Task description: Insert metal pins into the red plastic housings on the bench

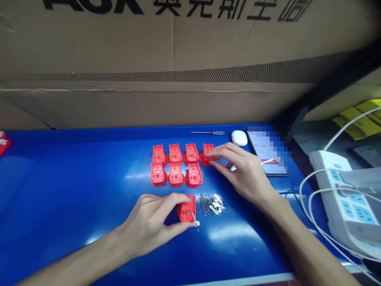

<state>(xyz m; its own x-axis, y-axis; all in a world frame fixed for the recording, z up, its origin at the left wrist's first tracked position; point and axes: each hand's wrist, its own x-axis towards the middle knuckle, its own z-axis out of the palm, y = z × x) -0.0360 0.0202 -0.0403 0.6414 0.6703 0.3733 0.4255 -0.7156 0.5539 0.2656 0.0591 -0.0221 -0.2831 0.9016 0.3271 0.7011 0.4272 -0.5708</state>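
My left hand (151,224) is shut on a red moulded plastic part (187,209), and a small metal clip (195,223) sticks out by my thumb. My right hand (238,171) lies at the top of the group, its fingertips on a red part (208,150) with a round base. Six more red parts (175,153) stand in two rows to its left. A pile of metal pins and clips (211,204) lies between my hands on the blue table (89,178).
A small screwdriver (208,132) and a white earbud case (239,138) lie at the table's back edge. A phone (266,153) is to the right, beyond it a white power strip (342,198) with cables. A large cardboard box (178,47) stands behind.
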